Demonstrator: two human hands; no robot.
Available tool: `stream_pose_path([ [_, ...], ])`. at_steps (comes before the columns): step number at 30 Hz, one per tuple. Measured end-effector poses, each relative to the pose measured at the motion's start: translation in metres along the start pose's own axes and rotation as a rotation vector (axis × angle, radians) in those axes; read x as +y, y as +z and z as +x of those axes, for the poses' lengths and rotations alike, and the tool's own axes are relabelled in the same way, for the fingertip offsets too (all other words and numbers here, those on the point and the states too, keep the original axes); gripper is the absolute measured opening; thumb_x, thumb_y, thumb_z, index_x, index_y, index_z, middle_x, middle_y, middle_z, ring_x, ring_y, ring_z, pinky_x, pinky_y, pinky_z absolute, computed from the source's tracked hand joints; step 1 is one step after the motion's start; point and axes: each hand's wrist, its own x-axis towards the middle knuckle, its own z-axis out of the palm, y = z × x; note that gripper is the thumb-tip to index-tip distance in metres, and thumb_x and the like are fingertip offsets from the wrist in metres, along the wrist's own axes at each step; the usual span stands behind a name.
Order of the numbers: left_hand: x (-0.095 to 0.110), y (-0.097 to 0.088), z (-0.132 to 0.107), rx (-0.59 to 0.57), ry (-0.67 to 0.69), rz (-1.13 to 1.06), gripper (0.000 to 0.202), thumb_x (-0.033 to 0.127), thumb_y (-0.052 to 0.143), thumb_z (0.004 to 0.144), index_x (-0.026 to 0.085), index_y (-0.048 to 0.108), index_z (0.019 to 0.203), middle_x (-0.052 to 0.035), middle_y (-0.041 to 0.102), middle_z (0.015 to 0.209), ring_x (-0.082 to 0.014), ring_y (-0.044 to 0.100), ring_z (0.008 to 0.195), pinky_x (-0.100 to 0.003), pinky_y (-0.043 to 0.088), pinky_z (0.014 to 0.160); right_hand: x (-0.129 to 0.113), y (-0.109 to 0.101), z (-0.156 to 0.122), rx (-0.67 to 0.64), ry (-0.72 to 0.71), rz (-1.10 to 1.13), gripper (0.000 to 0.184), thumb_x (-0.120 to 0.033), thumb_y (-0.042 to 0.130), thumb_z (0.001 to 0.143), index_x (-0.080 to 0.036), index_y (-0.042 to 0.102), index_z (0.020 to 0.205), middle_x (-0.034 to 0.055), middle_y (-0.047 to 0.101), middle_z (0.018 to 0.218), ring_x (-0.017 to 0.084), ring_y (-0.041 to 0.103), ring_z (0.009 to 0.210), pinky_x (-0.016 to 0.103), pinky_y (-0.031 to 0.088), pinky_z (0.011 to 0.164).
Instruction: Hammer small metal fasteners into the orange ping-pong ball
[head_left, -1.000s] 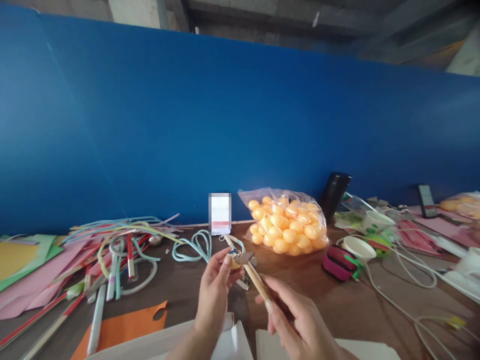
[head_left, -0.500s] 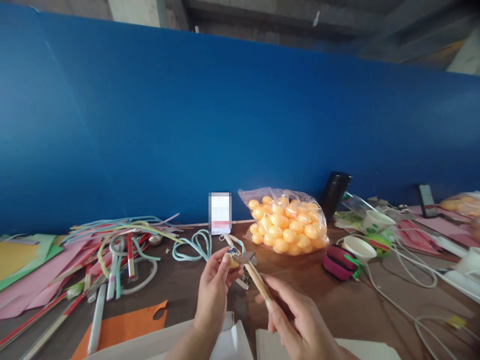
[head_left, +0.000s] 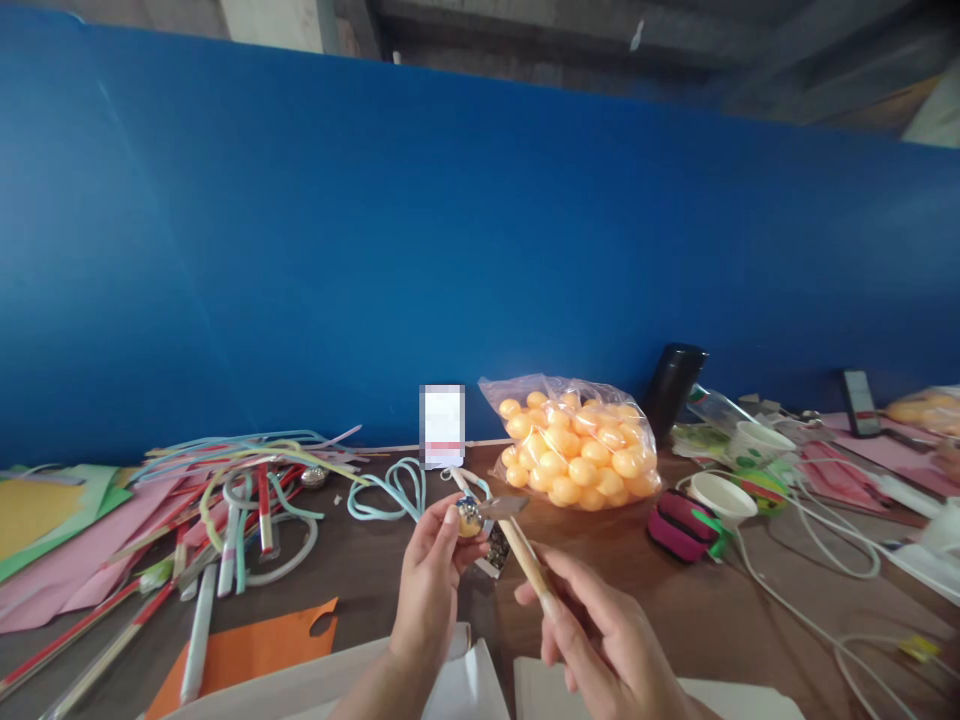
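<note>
In the middle of the head view, my left hand [head_left: 433, 565] pinches a small ball [head_left: 470, 518] between thumb and fingers. Its top is covered with shiny silver studs, and its lower part is yellow-orange. My right hand [head_left: 600, 620] grips the wooden handle of a small hammer [head_left: 531, 565]. The grey metal head lies just right of the ball, slightly apart from it. Beneath the hammer head stands a small open box [head_left: 495, 552] with dark, shiny bits in it, partly hidden by my left fingers and the handle.
A clear bag of orange balls [head_left: 574, 455] sits behind my hands. On the left are tangled tubes and sticks [head_left: 232, 500], a silver ball [head_left: 313, 478] and orange paper [head_left: 259, 645]. To the right lie a magenta pouch [head_left: 681, 525], a paper cup [head_left: 721, 497] and white cables [head_left: 802, 620].
The hammer head has moved away from the ball, to the right and slightly up. More of the studded ball now shows. My left hand stays nearly where it was.
</note>
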Motion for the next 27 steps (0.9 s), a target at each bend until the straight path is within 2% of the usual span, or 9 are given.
stream_pose_path([
  [4,-0.001,0.000,0.001,-0.009,0.004,-0.031,0.031,0.035,0.071,0.077,0.015,0.067,0.100,-0.0054,0.071,0.084,-0.0130,0.066,0.069,-0.025,0.055,0.066,0.002,0.000,0.000,-0.097,0.008,-0.030,0.036,-0.034,0.043,0.097,-0.025,0.049,0.132,0.0051,0.072,0.085,0.009,0.057,0.046,0.017,0.047,0.040],
  [9,0.000,0.000,0.002,-0.005,0.004,-0.042,0.032,0.036,0.072,0.075,0.015,0.068,0.099,-0.0053,0.070,0.083,-0.0135,0.065,0.068,-0.027,0.055,0.066,0.003,0.003,-0.001,-0.024,0.028,-0.024,0.037,-0.036,0.043,0.097,-0.025,0.049,0.131,0.0066,0.072,0.093,0.011,0.060,0.051,0.016,0.047,0.039],
  [12,-0.001,0.000,0.002,0.002,0.005,-0.061,0.032,0.035,0.074,0.074,0.015,0.068,0.098,-0.0051,0.069,0.083,-0.0129,0.065,0.067,-0.025,0.054,0.065,0.002,0.003,-0.001,-0.033,0.040,-0.023,0.036,-0.037,0.044,0.096,-0.024,0.051,0.129,0.0058,0.072,0.088,0.010,0.058,0.049,0.016,0.045,0.038],
  [17,-0.001,0.000,0.004,-0.005,0.004,-0.069,0.031,0.036,0.073,0.075,0.015,0.068,0.098,-0.0049,0.069,0.083,-0.0122,0.064,0.066,-0.025,0.054,0.065,-0.003,0.003,0.001,-0.035,0.063,-0.038,0.039,-0.040,0.042,0.096,-0.022,0.051,0.130,0.0078,0.072,0.092,0.011,0.061,0.051,0.017,0.047,0.040],
  [20,-0.002,-0.001,0.003,-0.001,0.007,-0.063,0.032,0.036,0.073,0.075,0.015,0.068,0.098,-0.0047,0.069,0.083,-0.0123,0.064,0.066,-0.025,0.054,0.064,-0.006,0.001,0.003,-0.056,0.073,-0.067,0.040,-0.042,0.043,0.095,-0.020,0.054,0.128,0.0059,0.073,0.082,0.012,0.059,0.049,0.018,0.047,0.040],
  [23,-0.002,-0.002,0.003,0.012,0.019,-0.049,0.034,0.038,0.072,0.075,0.015,0.067,0.099,-0.0042,0.068,0.081,-0.0132,0.065,0.066,-0.025,0.054,0.063,-0.003,-0.006,0.006,-0.041,0.064,-0.110,0.039,-0.039,0.044,0.095,-0.019,0.055,0.127,0.0047,0.073,0.077,0.013,0.062,0.050,0.021,0.052,0.047],
  [25,-0.003,-0.002,0.004,0.037,0.027,-0.021,0.036,0.040,0.072,0.074,0.015,0.066,0.100,-0.0039,0.067,0.079,-0.0138,0.065,0.067,-0.026,0.054,0.063,0.002,-0.015,0.009,0.002,0.069,-0.173,0.038,-0.035,0.044,0.096,-0.019,0.053,0.129,0.0069,0.075,0.084,0.016,0.067,0.058,0.025,0.057,0.054],
  [27,-0.003,-0.003,0.004,0.071,0.036,0.005,0.038,0.042,0.072,0.074,0.015,0.066,0.100,-0.0043,0.067,0.079,-0.0147,0.065,0.068,-0.027,0.055,0.063,0.009,-0.026,0.013,0.036,0.093,-0.307,0.039,-0.032,0.045,0.094,-0.019,0.053,0.130,0.0103,0.076,0.097,0.021,0.072,0.075,0.031,0.060,0.066],
])
